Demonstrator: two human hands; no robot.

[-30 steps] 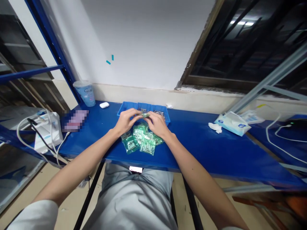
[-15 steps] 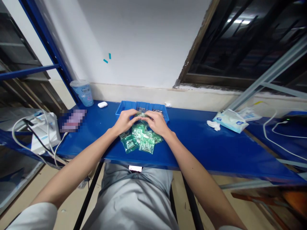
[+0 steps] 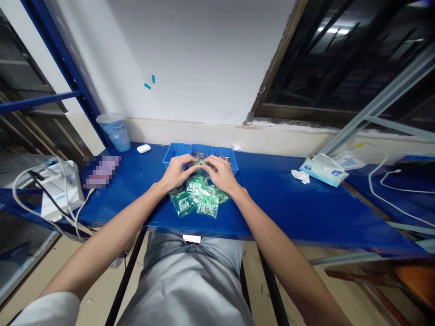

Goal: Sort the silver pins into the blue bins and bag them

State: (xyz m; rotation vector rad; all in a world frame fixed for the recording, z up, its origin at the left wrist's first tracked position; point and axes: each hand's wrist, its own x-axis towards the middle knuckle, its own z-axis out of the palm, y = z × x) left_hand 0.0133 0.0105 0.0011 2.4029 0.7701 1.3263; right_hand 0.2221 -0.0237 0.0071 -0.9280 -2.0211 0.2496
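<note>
My left hand (image 3: 177, 170) and my right hand (image 3: 219, 173) meet over the blue table (image 3: 272, 199), fingertips pinched together on a small green bag (image 3: 201, 164) held between them. Just below the hands lies a pile of small green plastic bags (image 3: 199, 199) with metal parts inside. Behind the hands stands a blue divided tray (image 3: 180, 150) holding small metal pieces. Both forearms reach in from the bottom of the view.
A light blue cup (image 3: 113, 131) and a white earbud case (image 3: 143, 148) sit at the back left. A white box with cables (image 3: 57, 190) is at the left end. Tissue packs (image 3: 322, 168) and a white cable (image 3: 390, 190) lie to the right.
The hands have stayed together on the small bag with only slight finger movement. The view has drifted a little, shifting everything slightly left.
</note>
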